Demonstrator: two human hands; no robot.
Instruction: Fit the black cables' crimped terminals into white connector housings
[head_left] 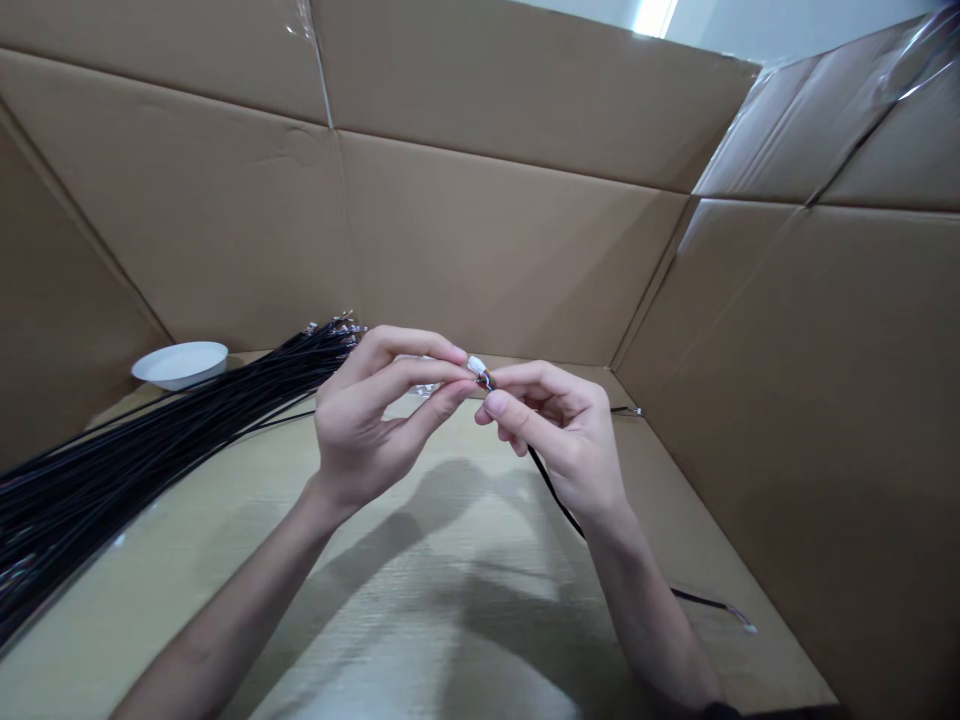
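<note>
Above the middle of the table, my left hand [367, 425] pinches a small white connector [475, 365] between thumb and fingertips. Thin wires [486, 380], some orange-brown and white, come out of its lower end. Right beside it, the thumb and index finger of my right hand [566, 430] close on those wires, where they meet a black cable [551, 485]. The cable hangs down from my right hand and passes behind my right wrist. My fingertips partly cover the connector and wires.
A thick bundle of black cables [187, 420] lies along the left side of the table [390, 620]. Behind it stands a white bowl [180, 366]. Cable ends with small connectors lie at right, one farther back [628, 410], one nearer [705, 600]. Cardboard walls [487, 250] enclose the table.
</note>
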